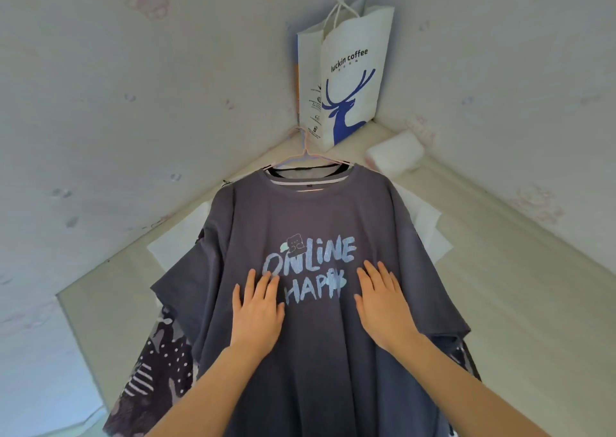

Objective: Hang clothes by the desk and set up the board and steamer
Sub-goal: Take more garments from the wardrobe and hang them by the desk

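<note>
Head view: both hands [320,306] flat on hung T-shirt [310,223]

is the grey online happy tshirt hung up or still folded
Hung and spread: the grey t-shirt hangs from a pink hanger, sleeves draping out. The left hand and right hand lie flat on its front.

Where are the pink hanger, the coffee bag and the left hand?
pink hanger [305,156], head view, base of its hook.
coffee bag [350,83], head view, printed front.
left hand [258,313], head view, back of hand.
</note>
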